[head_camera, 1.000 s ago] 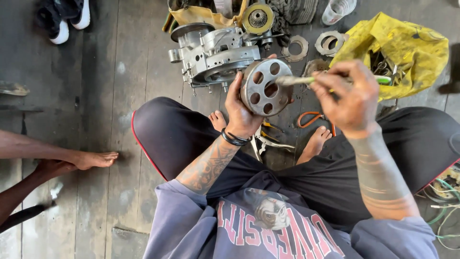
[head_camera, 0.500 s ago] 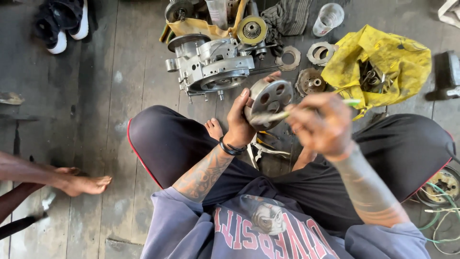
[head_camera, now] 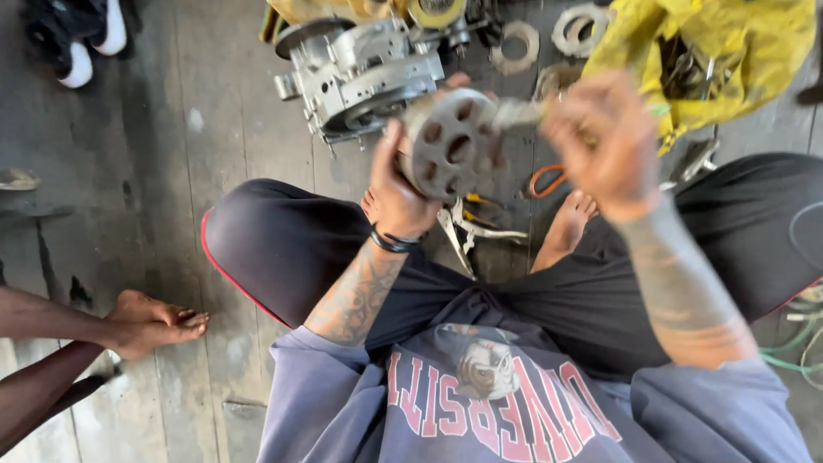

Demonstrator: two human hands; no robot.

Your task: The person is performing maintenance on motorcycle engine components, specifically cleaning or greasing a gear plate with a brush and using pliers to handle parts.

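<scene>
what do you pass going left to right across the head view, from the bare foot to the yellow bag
bare foot → left hand → round metal disc with holes → right hand → yellow bag

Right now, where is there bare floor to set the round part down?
Bare planks lie left of the left knee, between the engine casing, the shoes and another person's foot. Crowded: ahead of the round metal part, between the casing and the yellow bag, and between the legs, where pliers lie.
</scene>
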